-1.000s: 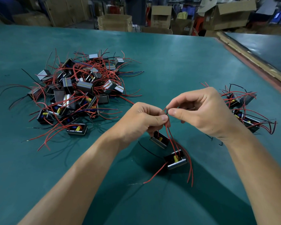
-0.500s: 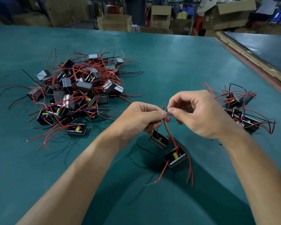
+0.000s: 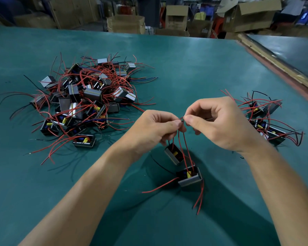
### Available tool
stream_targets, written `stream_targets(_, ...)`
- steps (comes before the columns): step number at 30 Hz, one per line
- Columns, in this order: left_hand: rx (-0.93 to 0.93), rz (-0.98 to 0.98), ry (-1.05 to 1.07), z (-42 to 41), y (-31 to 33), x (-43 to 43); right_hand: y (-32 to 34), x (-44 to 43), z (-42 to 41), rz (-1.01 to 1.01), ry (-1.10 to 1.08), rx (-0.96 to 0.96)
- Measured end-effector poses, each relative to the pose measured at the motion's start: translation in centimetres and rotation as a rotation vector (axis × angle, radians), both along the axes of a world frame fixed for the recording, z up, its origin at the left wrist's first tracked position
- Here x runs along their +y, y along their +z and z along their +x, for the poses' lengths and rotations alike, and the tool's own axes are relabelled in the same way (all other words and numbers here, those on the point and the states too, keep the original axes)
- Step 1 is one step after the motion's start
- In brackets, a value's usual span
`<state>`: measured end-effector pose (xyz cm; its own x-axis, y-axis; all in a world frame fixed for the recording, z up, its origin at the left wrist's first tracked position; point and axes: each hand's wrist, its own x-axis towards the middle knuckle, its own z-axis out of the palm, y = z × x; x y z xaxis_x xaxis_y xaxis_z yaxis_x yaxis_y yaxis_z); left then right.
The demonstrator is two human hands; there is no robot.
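Just right of the pile (image 3: 82,102), left hand (image 3: 155,128) and right hand (image 3: 219,125) each pinch red wires (image 3: 188,151) rising from two modules (image 3: 189,176); bare bench (image 3: 185,68) stretches beyond the pile to its far edge.

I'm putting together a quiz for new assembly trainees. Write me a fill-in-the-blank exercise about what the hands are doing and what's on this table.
1. The left hand and right hand pinch thin ___ wires between their fingers.
2. Those wires run down to ___ small black modules just below the hands.
3. The large pile of modules lies on the person's ___ side of the table.

Missing words: red; two; left.
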<state>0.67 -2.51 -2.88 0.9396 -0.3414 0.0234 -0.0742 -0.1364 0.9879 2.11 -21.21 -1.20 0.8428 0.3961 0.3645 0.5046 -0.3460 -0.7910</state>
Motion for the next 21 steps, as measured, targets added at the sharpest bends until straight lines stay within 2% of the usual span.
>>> stream_targets(3, -0.187, 0.089, 0.043, -0.2, -0.2, -0.2, 0.2, -0.1, 0.0, 0.041, -0.030, 0.178)
stream_targets(8, -0.378, 0.224, 0.090, -0.2, -0.6, -0.1, 0.5, -0.6, 0.1, 0.067, 0.011, 0.438)
stream_targets(11, -0.428, 0.264, 0.090, -0.2, -0.8, -0.1, 0.4, -0.8, 0.1, 0.081, 0.037, 0.443)
stream_targets(14, -0.436, 0.249, 0.088, -0.2, -0.7, -0.1, 0.3, -0.8, 0.2, 0.085, 0.042, 0.346)
stream_targets(17, -0.267, 0.103, 0.028, -0.2, -0.2, 0.0, 0.2, -0.5, 0.1, 0.018, 0.041, 0.131)
stream_targets(21, 0.190, -0.112, -0.049, -0.2, 0.3, -0.1, -0.3, 0.2, -0.1, -0.127, -0.048, -0.162)
